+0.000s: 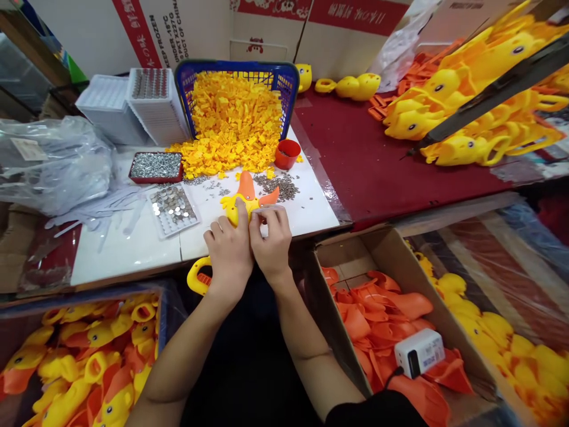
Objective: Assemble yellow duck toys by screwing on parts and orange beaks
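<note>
White-topped workbench [128,255] with printed cartons [267,29] standing behind it, and a blue basket [291,95] tipped toward the person, so I'll use that for directions; yellow plastic bits [240,107] are pouring out of its mouth; straight out front of the basket, over the bench's near edge, is the duck toy [231,212] being worked on; it's bright yellow and kinda glossy, with two flat orange flaps [247,185] splayed apart like an open bill, one pointing up at the basket and the other off to the right; a yellow loop handle with orange ribbing shows below the left hand [230,249], looks like the same toy; that left hand has a proper grip on it, thumb laid over the yellow part; the right hand [271,240] has its fingers bunched up against the toy's right side, can't tell if they're pinching anything; right of the basket's mouth sits a red cup [287,154], with loose metal bits [284,188] scattered just in front; left of it there's a red dish [156,179] full of silvery pieces.
</note>
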A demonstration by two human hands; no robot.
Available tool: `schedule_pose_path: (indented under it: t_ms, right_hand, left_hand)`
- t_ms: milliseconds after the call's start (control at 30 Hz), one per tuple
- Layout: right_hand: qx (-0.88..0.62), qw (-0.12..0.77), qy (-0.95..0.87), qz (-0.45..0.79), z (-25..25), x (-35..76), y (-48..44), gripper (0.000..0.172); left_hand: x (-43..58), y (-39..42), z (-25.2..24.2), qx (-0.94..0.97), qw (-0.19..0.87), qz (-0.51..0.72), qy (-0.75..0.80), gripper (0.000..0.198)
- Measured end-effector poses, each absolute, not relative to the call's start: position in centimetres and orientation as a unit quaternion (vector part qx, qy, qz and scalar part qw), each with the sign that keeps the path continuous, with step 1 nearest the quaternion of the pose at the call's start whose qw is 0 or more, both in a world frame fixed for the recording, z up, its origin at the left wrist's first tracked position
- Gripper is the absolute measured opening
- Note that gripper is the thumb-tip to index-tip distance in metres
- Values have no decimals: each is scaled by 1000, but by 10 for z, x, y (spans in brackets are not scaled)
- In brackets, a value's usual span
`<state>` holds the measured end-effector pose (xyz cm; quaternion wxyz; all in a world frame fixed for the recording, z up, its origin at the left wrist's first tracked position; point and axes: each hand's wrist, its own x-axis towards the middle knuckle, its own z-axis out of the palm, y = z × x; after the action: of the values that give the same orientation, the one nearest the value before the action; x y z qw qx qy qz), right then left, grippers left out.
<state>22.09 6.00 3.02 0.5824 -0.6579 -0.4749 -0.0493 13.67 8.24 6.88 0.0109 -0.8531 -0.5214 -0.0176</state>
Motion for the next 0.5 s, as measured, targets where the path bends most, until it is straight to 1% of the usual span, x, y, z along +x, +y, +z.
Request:
schedule_pose_path:
  t_ms: [167,333,500]
  right_hand:
    - [-661,573,-484,-33,29,223,58,13]
    - [-639,588,-494,-22,32,230,55,8]
    - [-628,599,-496,-24,26,231,61,15]
  left_hand:
    - [136,82,65,-854,18,-52,-518,65]
    - [135,80,62,-855,36,-57,-514,67]
    - [138,79,61,-850,17,-66,-522,75]
